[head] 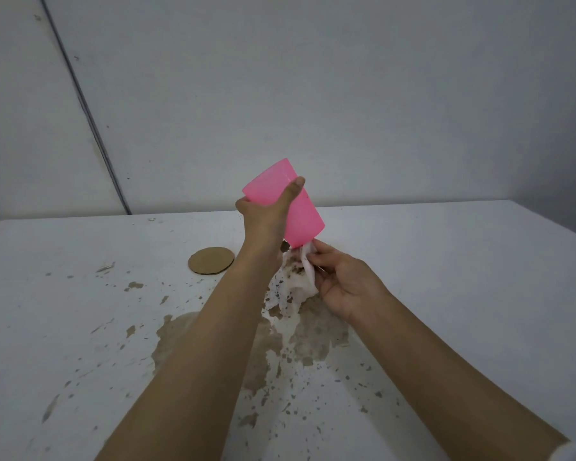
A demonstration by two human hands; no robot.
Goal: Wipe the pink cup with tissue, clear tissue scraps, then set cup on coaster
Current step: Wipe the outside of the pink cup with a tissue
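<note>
My left hand (267,212) grips the pink cup (305,212) and holds it in the air above the table, tilted with its mouth down and to the right and its base up and to the left. A white tissue (296,284), speckled with brown dirt, hangs from the cup's mouth, its upper end tucked inside. My right hand (343,284) pinches the tissue just below the cup's rim. The round brown cardboard coaster (211,261) lies flat on the table to the left of my left forearm.
The white table (463,277) is worn, with brown patches and flecks where the surface has peeled, most of them under my arms. Small scraps lie near the back edge (152,219). A grey wall rises behind the table, with a dark cable running down it at the left.
</note>
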